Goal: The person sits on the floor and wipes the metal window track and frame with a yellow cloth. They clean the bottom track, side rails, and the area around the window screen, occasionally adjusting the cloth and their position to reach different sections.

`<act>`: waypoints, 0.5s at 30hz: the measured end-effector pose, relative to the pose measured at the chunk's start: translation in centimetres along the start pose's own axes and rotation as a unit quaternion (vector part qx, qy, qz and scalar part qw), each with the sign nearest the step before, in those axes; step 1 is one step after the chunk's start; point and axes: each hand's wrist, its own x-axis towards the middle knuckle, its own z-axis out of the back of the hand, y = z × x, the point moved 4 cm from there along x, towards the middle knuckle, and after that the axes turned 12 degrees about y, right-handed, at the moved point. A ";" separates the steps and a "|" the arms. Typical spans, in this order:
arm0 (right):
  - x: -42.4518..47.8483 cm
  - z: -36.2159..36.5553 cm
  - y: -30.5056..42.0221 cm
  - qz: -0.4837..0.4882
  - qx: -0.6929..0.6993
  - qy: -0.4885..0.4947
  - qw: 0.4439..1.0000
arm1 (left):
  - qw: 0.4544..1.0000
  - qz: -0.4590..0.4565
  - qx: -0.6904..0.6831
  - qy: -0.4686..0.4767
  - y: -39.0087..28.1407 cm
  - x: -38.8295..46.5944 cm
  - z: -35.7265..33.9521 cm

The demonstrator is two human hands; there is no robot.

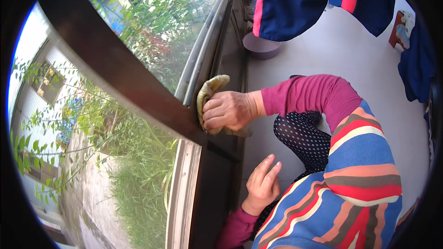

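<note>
My right hand (228,110) is closed around a folded, yellowish-green cloth (216,82). It presses the cloth against the dark window frame (195,119), where an upright meets the ledge below the glass panes. Part of the cloth sticks out above the fingers, and another bit hangs below the hand. Lower in the view, my left hand (262,186) is raised over my lap, beside the dark panel under the window. Its fingers are loosely bent, two of them stretched out, and it holds nothing.
A mauve plastic basin (262,46) stands on the pale floor by the wall. Dark blue clothes with red stripes (290,3) hang above it, and more dark cloth (415,62) is at the right. Plants and a building show through the glass and the screened window (138,166) at left.
</note>
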 end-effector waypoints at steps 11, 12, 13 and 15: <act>-6.4 0.8 -12.5 -0.005 -0.048 -0.045 0.998 | 0.968 0.230 -0.026 0.094 3.8 0.1 -0.5; -6.3 -0.6 -13.6 -0.003 -0.042 -0.058 0.997 | 0.963 0.251 -0.014 0.096 4.4 -0.6 -0.5; -7.1 -0.2 -15.0 -0.010 -0.050 -0.058 0.997 | 0.961 0.256 -0.015 0.102 5.0 -0.3 -0.9; -7.8 -0.5 -17.1 -0.018 -0.055 -0.095 0.994 | 0.945 0.313 0.003 0.098 5.6 -1.8 -1.0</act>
